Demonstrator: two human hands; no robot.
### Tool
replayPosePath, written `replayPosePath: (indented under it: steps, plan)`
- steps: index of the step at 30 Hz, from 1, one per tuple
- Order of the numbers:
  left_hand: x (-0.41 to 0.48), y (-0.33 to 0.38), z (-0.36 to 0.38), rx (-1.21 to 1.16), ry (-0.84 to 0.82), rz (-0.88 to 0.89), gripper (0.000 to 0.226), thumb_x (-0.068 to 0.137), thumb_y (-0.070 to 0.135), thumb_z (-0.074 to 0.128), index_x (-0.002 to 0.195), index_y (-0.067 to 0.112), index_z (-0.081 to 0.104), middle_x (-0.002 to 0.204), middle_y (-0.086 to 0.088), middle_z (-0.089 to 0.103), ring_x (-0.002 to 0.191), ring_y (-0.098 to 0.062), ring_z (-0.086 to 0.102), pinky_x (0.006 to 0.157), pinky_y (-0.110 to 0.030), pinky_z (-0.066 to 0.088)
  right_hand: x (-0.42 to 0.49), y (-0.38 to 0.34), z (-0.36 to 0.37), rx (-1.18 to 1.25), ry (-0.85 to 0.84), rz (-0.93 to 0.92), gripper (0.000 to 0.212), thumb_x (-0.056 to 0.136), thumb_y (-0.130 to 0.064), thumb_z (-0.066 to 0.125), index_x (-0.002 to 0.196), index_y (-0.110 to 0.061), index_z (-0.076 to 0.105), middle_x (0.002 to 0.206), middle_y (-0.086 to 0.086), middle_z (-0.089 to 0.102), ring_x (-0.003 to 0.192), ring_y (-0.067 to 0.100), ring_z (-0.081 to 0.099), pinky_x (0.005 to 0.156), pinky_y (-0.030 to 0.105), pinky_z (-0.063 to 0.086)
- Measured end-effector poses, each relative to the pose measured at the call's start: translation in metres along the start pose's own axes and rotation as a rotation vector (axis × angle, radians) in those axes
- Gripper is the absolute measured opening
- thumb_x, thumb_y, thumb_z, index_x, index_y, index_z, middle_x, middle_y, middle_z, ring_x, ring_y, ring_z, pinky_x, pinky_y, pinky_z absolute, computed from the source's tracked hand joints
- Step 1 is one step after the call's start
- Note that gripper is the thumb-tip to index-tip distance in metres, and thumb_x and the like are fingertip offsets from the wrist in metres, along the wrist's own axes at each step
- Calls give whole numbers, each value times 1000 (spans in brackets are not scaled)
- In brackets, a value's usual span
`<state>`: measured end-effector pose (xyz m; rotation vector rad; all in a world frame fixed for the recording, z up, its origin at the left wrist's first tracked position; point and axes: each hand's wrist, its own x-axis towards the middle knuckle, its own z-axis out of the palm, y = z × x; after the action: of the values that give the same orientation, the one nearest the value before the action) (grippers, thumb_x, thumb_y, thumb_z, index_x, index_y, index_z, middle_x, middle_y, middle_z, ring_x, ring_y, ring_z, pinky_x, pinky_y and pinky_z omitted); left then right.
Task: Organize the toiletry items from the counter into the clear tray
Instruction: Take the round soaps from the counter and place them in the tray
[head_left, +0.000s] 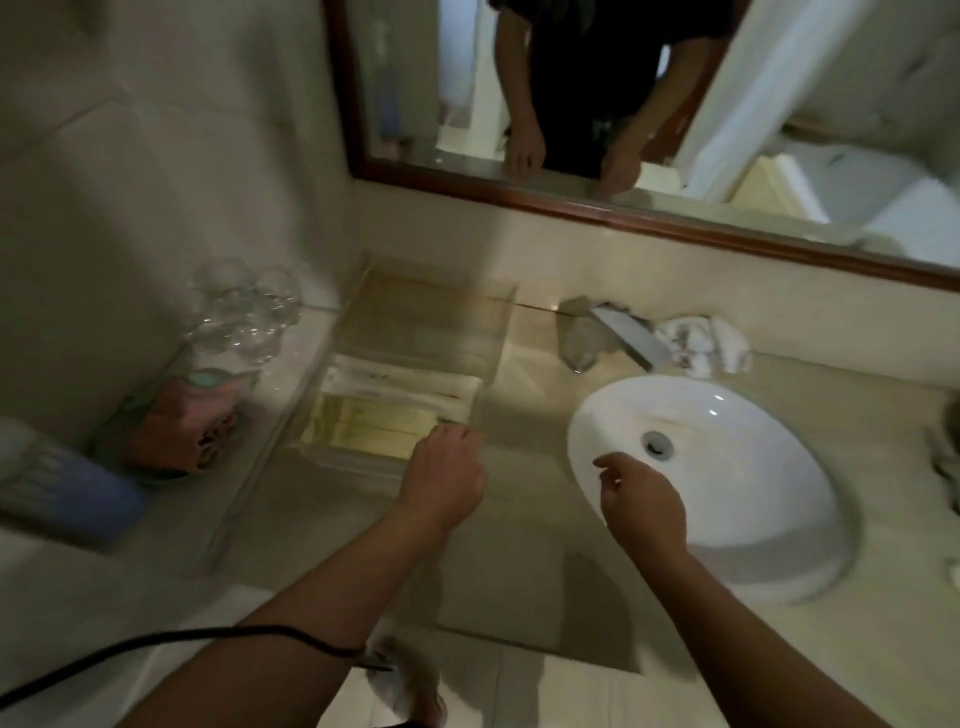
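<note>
A clear tray stands on the beige counter, left of the sink. Flat yellow packets lie in its near end, with white wrapped items just behind them. My left hand rests at the tray's near right corner, fingers curled at the edge of the yellow packets; whether it grips one is unclear in the blur. Over the sink's left rim, my right hand hovers with fingers loosely apart and nothing in it.
A white oval sink sits to the right, with a chrome tap and a crumpled white cloth behind it. Upturned glasses, a pink pouch and a blue object stand at left. A wood-framed mirror hangs above.
</note>
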<state>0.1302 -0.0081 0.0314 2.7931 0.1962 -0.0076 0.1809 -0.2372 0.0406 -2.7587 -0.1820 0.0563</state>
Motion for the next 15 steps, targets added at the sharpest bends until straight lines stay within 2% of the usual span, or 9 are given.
replayPosePath:
  steps: [2,5,10,15]
  plan:
    - [-4,42,10,2,-9,59,33,79,20,51,109,12,62,109,-12,63,102,-33,57,85,-42,49,-20,41,-14,11,28,27,26,90,-20,55,112,-26,68,101,1,73,90,21,67,76,32,52]
    - [-18,113,33,-48,-20,163,35,77,22,45,104,9,62,102,-14,63,92,-37,58,77,-43,50,-53,105,-45,55,-22,122,32,89,-24,56,120,-26,63,109,-2,71,98,18,66,83,32,52]
    - [-40,237,74,-116,-131,355,38,82,25,48,118,16,58,118,-7,60,110,-27,53,92,-40,47,-114,215,-99,105,-1,296,44,86,-27,59,130,-26,56,117,-1,68,104,18,64,83,30,50]
    - [-48,347,102,-139,-190,509,36,85,21,52,120,18,57,119,-6,59,109,-28,55,91,-40,49,-151,302,-139,139,53,425,43,86,-25,59,129,-23,57,116,3,67,103,21,64,85,31,48]
